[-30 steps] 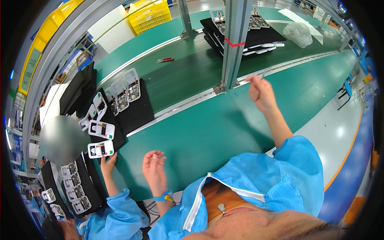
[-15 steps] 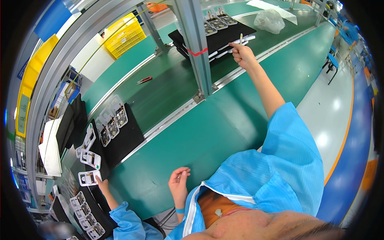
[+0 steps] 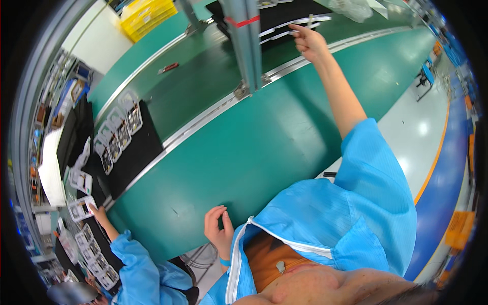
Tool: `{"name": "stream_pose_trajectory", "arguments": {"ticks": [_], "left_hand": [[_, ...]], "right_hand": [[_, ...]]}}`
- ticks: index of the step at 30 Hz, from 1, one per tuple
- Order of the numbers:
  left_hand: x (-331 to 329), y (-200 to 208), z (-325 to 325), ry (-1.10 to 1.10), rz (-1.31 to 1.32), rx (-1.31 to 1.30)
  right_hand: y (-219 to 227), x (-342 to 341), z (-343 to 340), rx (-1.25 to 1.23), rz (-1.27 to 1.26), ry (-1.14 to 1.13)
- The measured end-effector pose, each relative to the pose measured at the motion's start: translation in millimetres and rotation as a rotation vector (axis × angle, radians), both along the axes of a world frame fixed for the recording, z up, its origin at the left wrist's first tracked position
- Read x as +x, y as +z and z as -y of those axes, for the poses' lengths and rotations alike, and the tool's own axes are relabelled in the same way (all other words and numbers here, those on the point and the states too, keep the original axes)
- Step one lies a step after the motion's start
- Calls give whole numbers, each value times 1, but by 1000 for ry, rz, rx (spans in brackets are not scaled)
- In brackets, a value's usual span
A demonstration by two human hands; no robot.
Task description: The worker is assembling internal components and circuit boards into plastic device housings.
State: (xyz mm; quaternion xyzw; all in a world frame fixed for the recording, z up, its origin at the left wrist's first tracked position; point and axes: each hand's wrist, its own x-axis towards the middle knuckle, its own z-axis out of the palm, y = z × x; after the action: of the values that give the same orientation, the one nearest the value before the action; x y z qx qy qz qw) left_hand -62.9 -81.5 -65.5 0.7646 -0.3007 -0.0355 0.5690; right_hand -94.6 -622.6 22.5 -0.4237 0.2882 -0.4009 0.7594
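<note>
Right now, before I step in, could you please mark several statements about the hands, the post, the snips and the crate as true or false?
1. The right hand holds a slim pale tool. True.
2. The left hand grips a white case. False: the left hand looks empty; a co-worker's hand touches the white case.
3. A red band crosses the metal post. True.
4. The red-handled snips lie on a black mat. False: the red-handled snips lie on the dark green belt.
5. A yellow crate shows at upper left. True.
</note>
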Motion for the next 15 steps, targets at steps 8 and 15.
{"name": "stream_pose_trajectory", "arguments": {"ticks": [8,15], "left_hand": [[19,-15,-28,192,432,200],[29,-24,-30,173,448,225]], "right_hand": [[-35,9,-8,41,-43,-53],[-47,4,24,-34,83,88]]}}
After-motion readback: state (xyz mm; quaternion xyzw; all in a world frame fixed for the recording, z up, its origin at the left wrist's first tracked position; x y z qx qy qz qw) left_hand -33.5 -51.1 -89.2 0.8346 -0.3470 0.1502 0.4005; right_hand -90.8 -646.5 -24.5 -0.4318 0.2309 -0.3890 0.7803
